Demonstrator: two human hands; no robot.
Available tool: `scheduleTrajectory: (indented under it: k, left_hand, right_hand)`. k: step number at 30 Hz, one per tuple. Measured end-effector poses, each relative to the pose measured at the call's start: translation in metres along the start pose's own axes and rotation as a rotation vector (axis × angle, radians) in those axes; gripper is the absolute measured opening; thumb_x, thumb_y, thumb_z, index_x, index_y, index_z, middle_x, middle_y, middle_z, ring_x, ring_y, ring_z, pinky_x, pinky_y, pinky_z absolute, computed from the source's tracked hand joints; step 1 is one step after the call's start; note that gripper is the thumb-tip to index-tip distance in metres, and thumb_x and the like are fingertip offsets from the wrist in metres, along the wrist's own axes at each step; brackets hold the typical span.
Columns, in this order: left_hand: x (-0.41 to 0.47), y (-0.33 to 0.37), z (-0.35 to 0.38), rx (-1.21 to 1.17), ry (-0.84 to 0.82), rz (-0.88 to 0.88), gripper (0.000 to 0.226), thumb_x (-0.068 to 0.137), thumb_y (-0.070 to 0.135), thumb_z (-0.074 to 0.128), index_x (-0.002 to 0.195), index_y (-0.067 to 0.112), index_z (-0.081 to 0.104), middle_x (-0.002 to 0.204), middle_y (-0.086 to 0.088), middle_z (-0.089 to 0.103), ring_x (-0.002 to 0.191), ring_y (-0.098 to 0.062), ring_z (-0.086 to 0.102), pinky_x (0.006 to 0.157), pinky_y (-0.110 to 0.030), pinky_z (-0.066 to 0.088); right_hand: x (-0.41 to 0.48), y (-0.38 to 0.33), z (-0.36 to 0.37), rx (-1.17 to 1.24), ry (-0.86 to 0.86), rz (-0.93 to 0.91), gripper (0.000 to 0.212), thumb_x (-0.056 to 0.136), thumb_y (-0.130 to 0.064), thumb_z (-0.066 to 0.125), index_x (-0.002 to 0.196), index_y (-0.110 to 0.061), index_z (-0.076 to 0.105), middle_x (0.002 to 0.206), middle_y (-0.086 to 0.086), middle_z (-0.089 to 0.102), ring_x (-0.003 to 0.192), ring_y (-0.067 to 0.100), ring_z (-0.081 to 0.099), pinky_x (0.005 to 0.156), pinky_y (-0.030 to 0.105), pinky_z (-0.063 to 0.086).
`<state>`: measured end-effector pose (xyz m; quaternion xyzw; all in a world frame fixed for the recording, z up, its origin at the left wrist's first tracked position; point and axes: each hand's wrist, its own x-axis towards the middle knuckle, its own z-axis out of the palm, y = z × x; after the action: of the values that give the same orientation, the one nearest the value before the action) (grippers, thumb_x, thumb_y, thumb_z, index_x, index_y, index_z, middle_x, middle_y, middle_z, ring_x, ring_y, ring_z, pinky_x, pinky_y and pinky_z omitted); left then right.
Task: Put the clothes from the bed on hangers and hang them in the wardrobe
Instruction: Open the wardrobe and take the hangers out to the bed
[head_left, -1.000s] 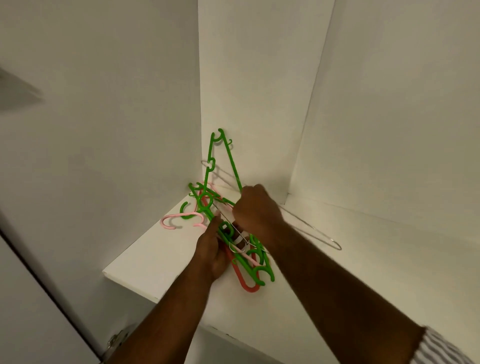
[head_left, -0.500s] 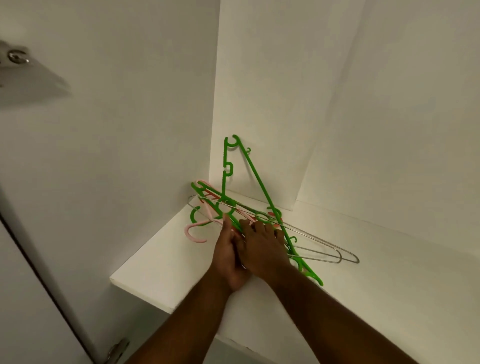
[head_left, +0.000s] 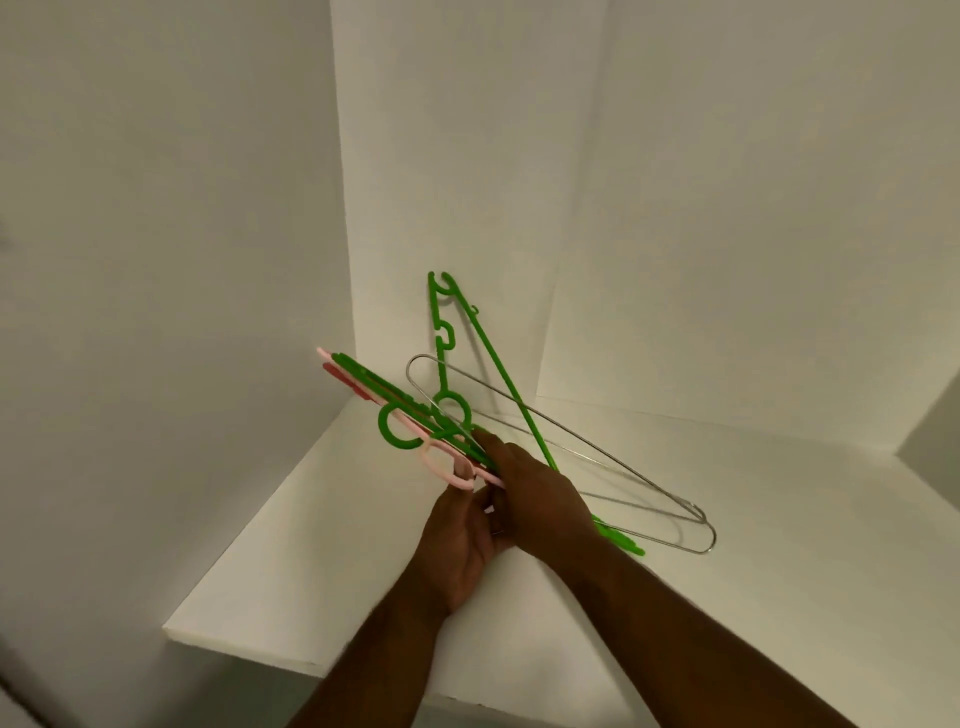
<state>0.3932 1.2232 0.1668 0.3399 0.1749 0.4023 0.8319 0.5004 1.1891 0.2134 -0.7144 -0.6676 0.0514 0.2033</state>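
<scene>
**Shelf** (head_left: 322, 545): white board inside the wardrobe (head_left: 156, 260). Its front edge runs from 8 o'clock towards 6 o'clock, where the forearms cross it. The left edge meets the side wall and the rear edge meets the back panel in a corner at 12 o'clock. Bare board lies open at 7 o'clock of the hands and over a broad stretch at 3 to 4 o'clock.

**Bundle of hangers** (head_left: 363, 379): green, red and pink plastic, stacked flat and lifted at a slant. The far ends point to 10 o'clock, close to the side wall. How many there are cannot be made out.

**Pink hanger** (head_left: 441, 460): outermost of the bundle, with its loop just beside the left thumb.

**Green hanger** (head_left: 445, 338): stands tilted, its tip at 12 o'clock near the back panel. One arm runs down to 5 o'clock under the right hand, and a green end shows again past the right wrist.

**Wire hanger** (head_left: 597, 454): lies behind the hands, with one bend at 11 o'clock and the other out at 4 o'clock on the shelf. Its middle is hidden by the green hanger and the right hand.

**Left hand** (head_left: 457, 540): under the bundle, with the fingers curled round its near end at the pink hanger.

**Right hand** (head_left: 540, 499): lies over the bundle with its back to the camera and its fingers along the hangers towards 11 o'clock. The fingertips are hidden, so whether they wrap underneath cannot be told.

Both forearms are cut off at the lower frame edge.
</scene>
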Motion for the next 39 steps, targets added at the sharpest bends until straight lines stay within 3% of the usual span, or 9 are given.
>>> scheduleTrajectory:
  k: [3,9,13,16,20,28,31,34,39]
  left_hand:
    - [-0.013,0.001,0.012,0.254,0.059,0.104,0.047,0.084,0.053,0.050,0.123,0.029,0.062,0.117,-0.004,0.074,0.100,-0.026,0.074,0.073,-0.044,0.061]
    - [-0.028,-0.013,0.042,0.568,0.300,0.372,0.028,0.095,0.043,0.055,0.117,0.029,0.067,0.116,0.000,0.074,0.098,-0.017,0.074,0.074,-0.039,0.062]
    - [-0.024,-0.033,0.070,0.712,0.511,0.420,0.074,0.074,0.052,0.074,0.136,0.027,0.043,0.133,0.004,0.052,0.113,-0.019,0.057,0.084,-0.037,0.058]
    - [-0.020,-0.048,0.105,0.617,0.587,0.432,0.088,0.065,0.041,0.088,0.134,0.028,0.036,0.141,0.000,0.038,0.119,-0.024,0.051,0.080,-0.036,0.057]
    - [-0.015,-0.070,0.145,0.311,0.508,0.123,0.101,0.053,0.053,0.087,0.134,0.029,0.031,0.135,-0.009,0.043,0.119,-0.031,0.051,0.092,-0.052,0.056]
    - [-0.004,-0.125,0.134,1.670,0.420,0.189,0.064,0.091,0.052,0.065,0.144,0.024,0.042,0.153,-0.005,0.033,0.144,-0.028,0.028,0.114,-0.048,0.035]
    - [0.007,-0.116,0.116,1.875,0.443,0.094,0.063,0.094,0.056,0.057,0.147,0.025,0.043,0.157,-0.009,0.026,0.145,-0.031,0.022,0.115,-0.050,0.029]
    - [0.017,-0.107,0.105,1.981,0.358,0.080,0.042,0.092,0.060,0.057,0.122,0.031,0.060,0.139,-0.004,0.043,0.132,-0.026,0.035,0.107,-0.042,0.034]
    - [0.021,-0.102,0.090,2.257,0.120,0.271,0.036,0.103,0.052,0.040,0.116,0.022,0.056,0.119,0.002,0.057,0.120,-0.020,0.050,0.108,-0.046,0.027]
  right_hand:
    - [-0.005,-0.004,-0.014,-0.042,0.058,-0.013,0.055,0.100,-0.027,0.054,0.148,-0.039,0.030,0.115,-0.007,0.064,0.094,0.020,0.069,0.076,0.034,0.054]
    - [-0.021,0.011,-0.092,-0.086,0.108,-0.023,0.035,0.098,-0.034,0.052,0.133,-0.029,0.048,0.104,0.001,0.069,0.087,0.022,0.068,0.077,0.039,0.058]
    - [-0.039,0.026,-0.159,0.234,0.111,0.020,0.005,0.090,-0.023,0.064,0.095,-0.023,0.062,0.083,-0.001,0.069,0.070,0.020,0.069,0.068,0.038,0.063]
    - [-0.064,0.042,-0.197,0.316,0.132,0.037,0.010,0.092,-0.017,0.062,0.084,-0.012,0.060,0.076,0.006,0.064,0.061,0.019,0.061,0.059,0.031,0.055]
    - [-0.098,0.066,-0.228,0.617,0.186,0.090,0.017,0.092,-0.013,0.056,0.076,-0.013,0.052,0.060,0.003,0.051,0.046,0.016,0.044,0.047,0.026,0.040]
    - [-0.143,0.128,-0.233,0.743,0.242,0.252,0.016,0.097,-0.015,0.053,0.081,-0.011,0.053,0.061,0.003,0.049,0.042,0.011,0.042,0.042,0.023,0.041]
    - [-0.150,0.150,-0.226,0.705,0.238,0.275,0.015,0.096,-0.013,0.052,0.081,-0.011,0.052,0.064,0.006,0.048,0.041,0.009,0.039,0.042,0.022,0.039]
    - [-0.149,0.166,-0.216,0.637,0.264,0.304,0.015,0.095,-0.016,0.053,0.081,-0.013,0.053,0.069,0.008,0.048,0.043,0.009,0.040,0.047,0.026,0.040]
    - [-0.140,0.172,-0.202,0.596,0.335,0.371,0.019,0.097,-0.018,0.055,0.078,-0.013,0.054,0.068,0.007,0.051,0.052,0.014,0.044,0.056,0.029,0.043]
